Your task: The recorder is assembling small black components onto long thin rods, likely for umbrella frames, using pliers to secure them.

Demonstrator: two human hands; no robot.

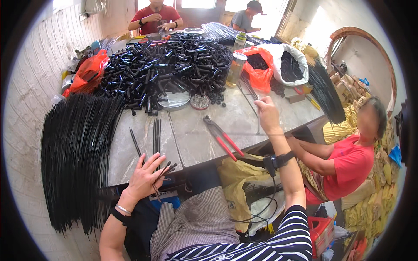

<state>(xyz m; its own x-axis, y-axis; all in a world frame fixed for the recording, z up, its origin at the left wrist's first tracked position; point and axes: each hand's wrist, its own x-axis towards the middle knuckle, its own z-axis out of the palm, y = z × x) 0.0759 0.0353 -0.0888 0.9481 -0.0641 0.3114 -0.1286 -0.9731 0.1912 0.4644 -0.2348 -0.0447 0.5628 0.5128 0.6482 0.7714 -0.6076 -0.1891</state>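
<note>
The left hand (146,176) pinched a few thin black rods (162,174) at seven o'clock — the right hand (266,114) gripped one long rod (249,92) at one o'clock, pliers (223,138) between.

Black rods (162,174) in left hand (143,179)

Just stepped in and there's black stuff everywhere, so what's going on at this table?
A person seated at a marble-topped table is handling thin black rods. Their left hand grips a few short rods at the near table edge; their right hand pinches one long thin rod above the tabletop. Red-handled pliers lie untouched between the hands. A big bundle of rods sits to the left, a heap of black tubes behind. Other people sit around the table.
</note>
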